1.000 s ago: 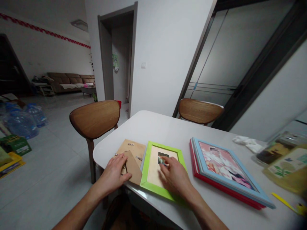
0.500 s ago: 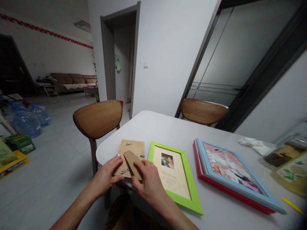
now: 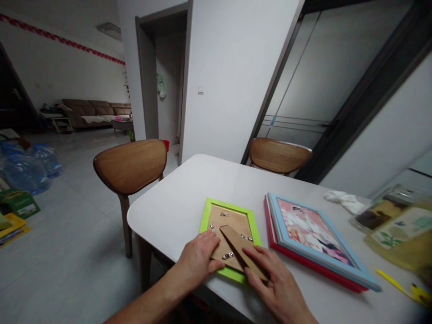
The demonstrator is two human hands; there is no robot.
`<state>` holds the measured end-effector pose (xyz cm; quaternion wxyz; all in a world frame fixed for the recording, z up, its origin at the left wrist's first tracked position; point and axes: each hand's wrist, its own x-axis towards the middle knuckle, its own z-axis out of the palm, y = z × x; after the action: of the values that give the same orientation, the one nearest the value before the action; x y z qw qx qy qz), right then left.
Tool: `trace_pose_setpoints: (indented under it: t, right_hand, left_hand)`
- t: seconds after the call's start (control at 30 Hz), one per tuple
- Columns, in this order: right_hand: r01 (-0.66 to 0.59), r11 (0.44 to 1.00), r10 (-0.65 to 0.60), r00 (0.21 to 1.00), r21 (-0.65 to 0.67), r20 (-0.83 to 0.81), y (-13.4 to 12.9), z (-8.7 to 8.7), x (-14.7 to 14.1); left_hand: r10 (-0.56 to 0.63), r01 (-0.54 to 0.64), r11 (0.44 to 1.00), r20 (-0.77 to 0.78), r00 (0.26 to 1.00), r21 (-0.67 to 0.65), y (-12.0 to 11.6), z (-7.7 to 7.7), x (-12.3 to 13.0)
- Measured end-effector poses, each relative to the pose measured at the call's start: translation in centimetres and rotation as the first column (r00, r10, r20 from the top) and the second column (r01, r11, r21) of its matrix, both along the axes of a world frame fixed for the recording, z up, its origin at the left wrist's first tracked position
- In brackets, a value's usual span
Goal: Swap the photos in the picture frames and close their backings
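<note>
A brown picture-frame backing board (image 3: 232, 219) lies over the bright green picture frame (image 3: 255, 225) on the near side of the table, slightly askew at its lower edge. Metal turn clips sit near its edges, and a cardboard stand leg (image 3: 241, 247) angles up from its middle. My left hand (image 3: 199, 256) holds the board's left edge, fingers curled at the side and thumb by the lower corner. The stand leg is between the thumb and fingers of my right hand (image 3: 270, 276). The photo inside the green frame is covered by the board.
Right of the green frame, a light blue framed picture (image 3: 315, 229) is stacked on red frames (image 3: 276, 245). Farther right are a white cloth (image 3: 346, 200), a plastic bag of goods (image 3: 398, 234) and a yellow tool (image 3: 393, 281). Wooden chairs (image 3: 131, 166) stand at the table (image 3: 175, 198).
Both hands have carried the backing board rightward from the table's left edge onto the green frame, covering its photo. The view has shifted slightly to the right.
</note>
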<state>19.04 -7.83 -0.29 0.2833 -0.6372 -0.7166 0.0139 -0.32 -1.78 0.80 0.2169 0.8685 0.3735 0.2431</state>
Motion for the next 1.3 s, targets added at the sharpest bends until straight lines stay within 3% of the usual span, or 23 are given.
trace_pose_setpoints:
  t: [0.23, 0.4, 0.57, 0.8, 1.03, 1.17, 1.3]
  right_hand:
    - [-0.042, 0.998, 0.039, 0.998, 0.056, 0.039, 1.0, -1.2, -0.4]
    - [-0.058, 0.996, 0.054, 0.996, 0.065, 0.067, 0.9, -1.5, -0.4]
    - [-0.088, 0.996, 0.082, 0.983, 0.027, 0.164, 1.0, -0.6, -1.0]
    - [-0.231, 0.968, 0.248, 0.944, -0.101, 0.218, 1.6, 1.0, -3.1]
    - [-0.321, 0.945, 0.328, 0.921, -0.068, 0.209, 1.1, 0.8, -2.4]
    - [-0.246, 0.969, 0.237, 0.955, 0.029, 0.18, 2.2, 0.3, -1.2]
    - [0.034, 0.999, -0.039, 0.968, 0.024, 0.247, 3.9, 0.1, 0.0]
  left_hand:
    - [0.003, 0.001, 0.999, -0.107, 0.994, 0.038, -0.2, 0.5, 0.1]
    - [-0.034, 0.036, 0.999, -0.087, 0.996, 0.014, -0.4, 0.3, -0.6]
    - [-0.055, 0.056, 0.998, -0.077, 0.996, 0.006, -0.6, -0.1, -1.1]
    - [-0.041, 0.041, 0.999, -0.046, 0.998, 0.001, -0.4, -0.8, -1.2]
    - [-0.034, 0.034, 0.999, -0.039, 0.999, -0.005, -0.4, -0.8, -1.1]
    - [-0.04, 0.039, 0.999, -0.037, 0.999, -0.015, -0.4, -0.8, -1.1]
    - [-0.049, 0.047, 0.998, -0.056, 0.997, -0.029, -0.4, -0.6, -1.1]
